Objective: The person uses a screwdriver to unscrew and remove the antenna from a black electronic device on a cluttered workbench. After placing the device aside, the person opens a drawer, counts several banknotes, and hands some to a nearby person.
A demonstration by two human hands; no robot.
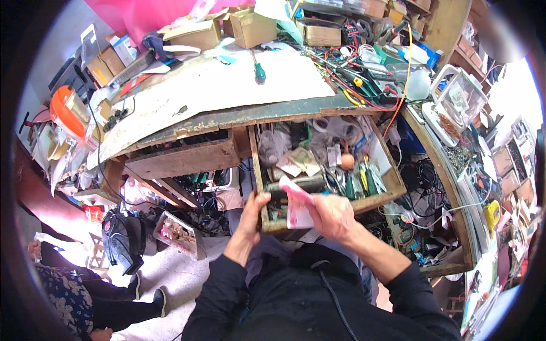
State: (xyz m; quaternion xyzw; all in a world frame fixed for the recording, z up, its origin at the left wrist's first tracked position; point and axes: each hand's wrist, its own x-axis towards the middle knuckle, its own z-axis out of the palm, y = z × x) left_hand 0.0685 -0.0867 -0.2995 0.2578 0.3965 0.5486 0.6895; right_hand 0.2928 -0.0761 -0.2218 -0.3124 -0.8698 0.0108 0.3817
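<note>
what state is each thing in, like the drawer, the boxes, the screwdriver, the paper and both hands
right grip: closed on the pink paper
pink paper: held, bent
left grip: at the drawer's near left corner, fingers partly hidden
drawer: pulled open, filled with mixed items
green-handled screwdriver: lying on the white sheet
white sheet: spread on the desk
cardboard box: flaps open

Bent pink-and-white paper (297, 199), over open drawer (380, 200)
</note>
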